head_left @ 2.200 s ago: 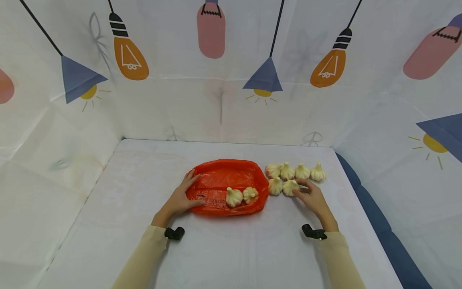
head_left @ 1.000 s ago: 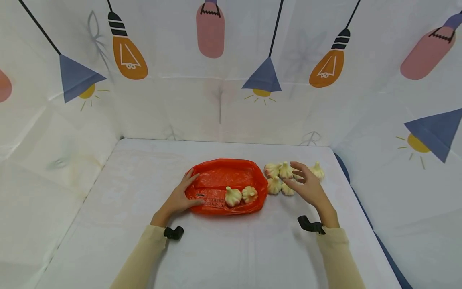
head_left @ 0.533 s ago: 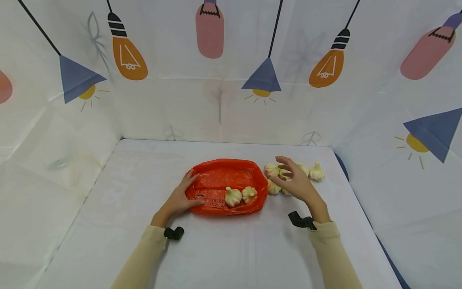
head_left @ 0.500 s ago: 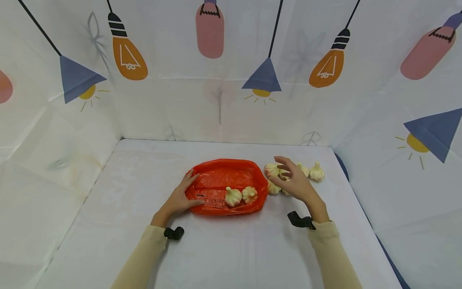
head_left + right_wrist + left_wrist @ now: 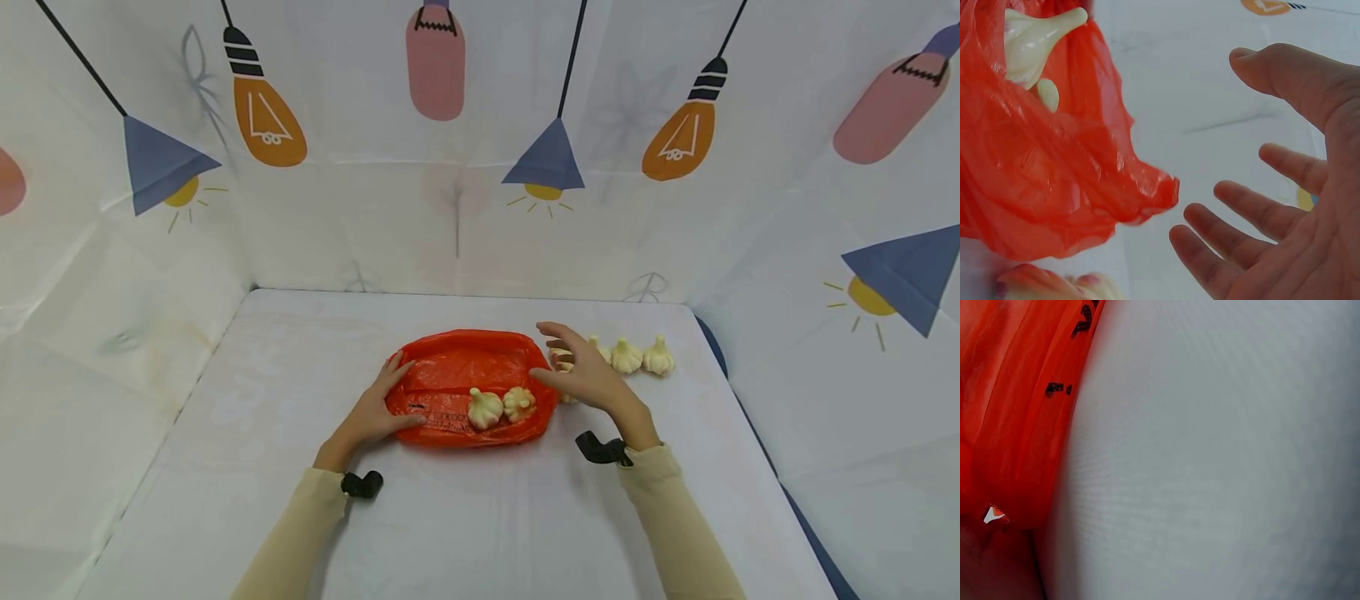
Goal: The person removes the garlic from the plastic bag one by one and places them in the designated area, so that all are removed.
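An open red plastic bag (image 5: pixel 457 367) lies on the table with two garlic bulbs (image 5: pixel 485 409) inside it, near its front right. My left hand (image 5: pixel 371 410) holds the bag's left end, fingers at the far side and thumb at the near side. Over the bag's right edge hovers my right hand (image 5: pixel 592 382), with nothing between its spread fingers; the right wrist view also shows its empty palm. More garlic bulbs (image 5: pixel 626 357) lie right of the bag, some partly hidden behind the right hand. The left wrist view shows mainly red plastic (image 5: pixel 1022 412).
A white table (image 5: pixel 450 517) carries everything. Pale sheets printed with lamps (image 5: pixel 546 158) hang at the back and both sides. A dark blue object (image 5: pixel 813 533) shows past the table's right edge. Each wrist wears a black camera (image 5: pixel 363 485).
From hovering over the loose garlic, my right hand has moved left to the bag's right edge, still empty. Earlier it touched a bulb in the front row. The left hand stays in place.
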{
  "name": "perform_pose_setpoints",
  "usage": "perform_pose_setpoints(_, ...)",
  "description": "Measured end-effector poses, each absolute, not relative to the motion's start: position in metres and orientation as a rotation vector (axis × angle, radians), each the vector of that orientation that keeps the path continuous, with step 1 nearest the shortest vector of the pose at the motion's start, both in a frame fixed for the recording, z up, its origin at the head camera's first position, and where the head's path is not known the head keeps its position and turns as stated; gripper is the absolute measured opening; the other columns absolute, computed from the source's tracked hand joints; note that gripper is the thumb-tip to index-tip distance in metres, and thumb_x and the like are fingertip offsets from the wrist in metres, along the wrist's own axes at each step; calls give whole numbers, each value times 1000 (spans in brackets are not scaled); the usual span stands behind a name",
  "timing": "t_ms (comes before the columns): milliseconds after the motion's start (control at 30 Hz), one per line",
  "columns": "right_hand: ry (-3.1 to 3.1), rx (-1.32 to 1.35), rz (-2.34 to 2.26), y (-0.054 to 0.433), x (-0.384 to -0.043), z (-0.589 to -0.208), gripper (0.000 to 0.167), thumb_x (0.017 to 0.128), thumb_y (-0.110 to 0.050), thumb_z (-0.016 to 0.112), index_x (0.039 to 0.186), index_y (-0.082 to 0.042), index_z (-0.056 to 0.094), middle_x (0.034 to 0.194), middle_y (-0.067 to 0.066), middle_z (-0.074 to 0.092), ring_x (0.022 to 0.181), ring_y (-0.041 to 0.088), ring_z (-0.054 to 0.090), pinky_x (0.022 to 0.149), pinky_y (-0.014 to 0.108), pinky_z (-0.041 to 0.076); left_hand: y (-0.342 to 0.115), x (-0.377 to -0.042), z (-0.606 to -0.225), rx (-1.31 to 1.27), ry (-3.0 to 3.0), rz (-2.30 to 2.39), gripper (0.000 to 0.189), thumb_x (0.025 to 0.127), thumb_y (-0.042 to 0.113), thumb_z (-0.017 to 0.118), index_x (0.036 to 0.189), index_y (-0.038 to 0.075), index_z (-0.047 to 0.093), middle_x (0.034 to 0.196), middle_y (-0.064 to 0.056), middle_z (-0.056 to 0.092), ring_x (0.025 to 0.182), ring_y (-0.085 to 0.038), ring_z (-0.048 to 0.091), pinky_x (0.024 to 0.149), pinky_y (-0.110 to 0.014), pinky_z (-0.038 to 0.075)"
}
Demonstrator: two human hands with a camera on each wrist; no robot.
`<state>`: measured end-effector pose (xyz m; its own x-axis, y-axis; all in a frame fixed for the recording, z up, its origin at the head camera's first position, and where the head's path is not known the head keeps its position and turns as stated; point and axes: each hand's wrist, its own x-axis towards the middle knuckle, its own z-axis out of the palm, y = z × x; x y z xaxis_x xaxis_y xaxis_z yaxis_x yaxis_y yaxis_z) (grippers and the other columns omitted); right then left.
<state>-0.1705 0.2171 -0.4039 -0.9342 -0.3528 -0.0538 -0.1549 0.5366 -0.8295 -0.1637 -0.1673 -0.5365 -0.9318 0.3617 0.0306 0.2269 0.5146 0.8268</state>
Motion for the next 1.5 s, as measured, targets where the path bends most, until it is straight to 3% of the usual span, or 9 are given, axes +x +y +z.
perform_pose_setpoints(167, 2576, -463, -1232, 205, -173, -401, 79, 91, -36, 79, 157, -22, 39, 161, 10, 42, 143, 43, 46, 114, 61, 43, -168, -164, -537, 514, 2610, 1384, 104, 80, 43, 88, 163, 15, 32, 175, -4, 9, 161, -38, 3, 122, -69, 18)
perform_pose_setpoints(633, 2508, -643, -1047, 175, -195, -411, 87, 91, -42, 77, 160, -14, 33, 163, 13, 38, 141, 39, 47, 111, 61, 45, -168, -163, -536, 515, 2598, 1403, 103, 80, 41, 88, 162, 14, 33, 175, -5, 9, 160, -39, 4, 122, -69, 18)
perform_pose_setpoints(1100, 2399, -693, -904, 147, -204, -417, 83, 90, -35, 80, 159, -19, 36, 161, 8, 42, 142, 37, 48, 113, 53, 46, -168, -163, -535, 529, 2616, 1371, 102, 81, 41, 87, 162, 13, 32, 175, -8, 9, 160, -42, 7, 122, -70, 20)
perform_pose_setpoints(1267, 2359, -725, -876, 144, -207, -426, 80, 91, -34, 79, 157, -14, 38, 159, 16, 44, 139, 39, 50, 110, 54, 48, -168, -164, -535, 522, 2620, 1359, 102, 81, 41, 87, 163, 14, 32, 175, -8, 9, 159, -42, 7, 121, -70, 20)
perform_pose_setpoints(1500, 2317, -725, -848, 144, -203, -435, 66, 96, -29, 74, 152, -9, 46, 146, 15, 58, 128, 33, 59, 104, 49, 53, -168, -164, -535, 506, 2616, 1353, 101, 82, 42, 86, 163, 15, 32, 175, -7, 9, 160, -41, 8, 122, -70, 20)
